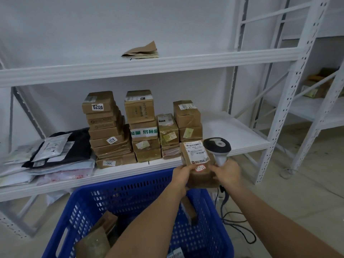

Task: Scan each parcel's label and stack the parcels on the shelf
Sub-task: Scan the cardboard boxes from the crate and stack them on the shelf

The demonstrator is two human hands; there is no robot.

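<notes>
A brown parcel (198, 164) is held up above the blue basket (130, 198), before the shelf (232, 135); its lower left edge is gripped by the left hand (181, 176); the scanner (217, 148) is clasped in the right hand (228, 175), whose fingers also touch the parcel's right side; the scanning step appears to be in hand; next, placement on the stacked parcels (187, 120) is called for.

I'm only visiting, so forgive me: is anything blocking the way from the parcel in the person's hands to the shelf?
Nothing visible does. The parcel is held up before the shelf, whose right part beside the stacked boxes lies bare. The blue basket sits lower, below the path.
</notes>
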